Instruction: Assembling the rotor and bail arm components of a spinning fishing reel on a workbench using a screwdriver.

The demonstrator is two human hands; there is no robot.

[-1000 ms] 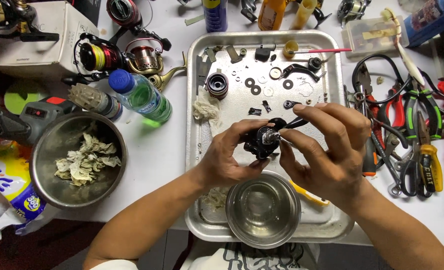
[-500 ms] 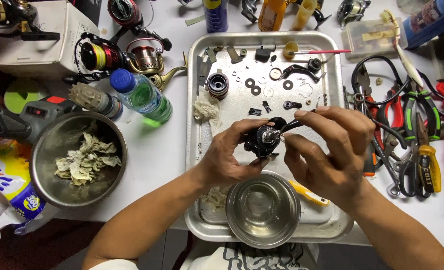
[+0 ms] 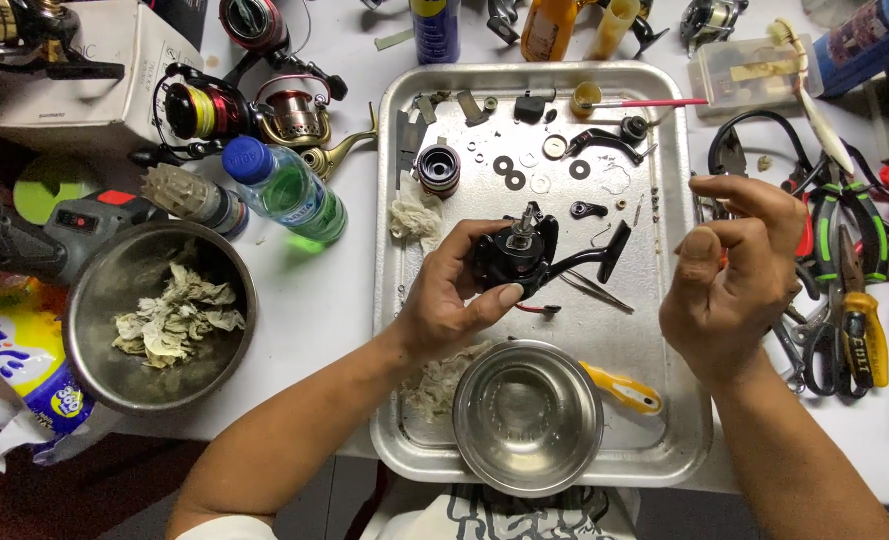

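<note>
Both forearms are bare, no sleeves, no watch, no rings on the hands; a white shirt (image 3: 525, 512) with black print shows below.

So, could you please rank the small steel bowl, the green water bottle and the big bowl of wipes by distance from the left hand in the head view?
From the left hand, which holds the black reel body:
1. Small steel bowl, just below it on the tray.
2. Green water bottle, up and to its left on the table.
3. Big bowl of wipes, farthest left.

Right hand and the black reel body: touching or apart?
Apart. The head view shows bare tray between the right hand and the black reel body, held by the left hand.
</note>
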